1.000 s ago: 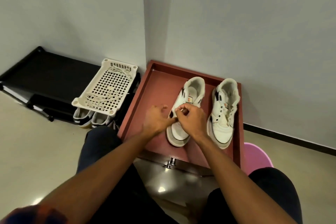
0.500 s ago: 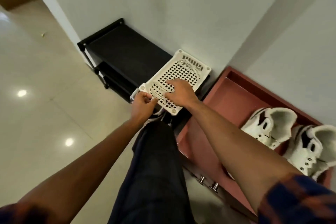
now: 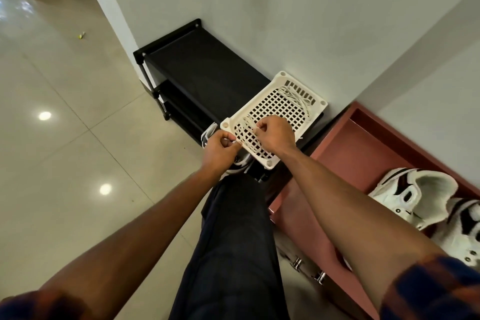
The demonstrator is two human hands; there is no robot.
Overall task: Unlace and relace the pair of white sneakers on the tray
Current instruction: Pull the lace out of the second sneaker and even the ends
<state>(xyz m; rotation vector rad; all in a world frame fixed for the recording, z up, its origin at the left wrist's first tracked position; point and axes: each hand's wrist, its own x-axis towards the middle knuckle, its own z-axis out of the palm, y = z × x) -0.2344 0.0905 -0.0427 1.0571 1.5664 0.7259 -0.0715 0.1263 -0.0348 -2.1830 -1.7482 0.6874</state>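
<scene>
Both hands work over the white perforated basket [image 3: 283,76] on the black shoe rack [image 3: 207,65]. The left hand [image 3: 222,149] pinches a white lace [image 3: 246,125] at the basket's near corner and the right hand [image 3: 275,135] pinches it just beside, so the lace runs short and sideways between them. The white sneakers [image 3: 415,193] lie well off to the right on the red tray [image 3: 363,153], nearer the right hand. They are black-trimmed with gaping tongues, and the nearer one's eyelets look bare.
</scene>
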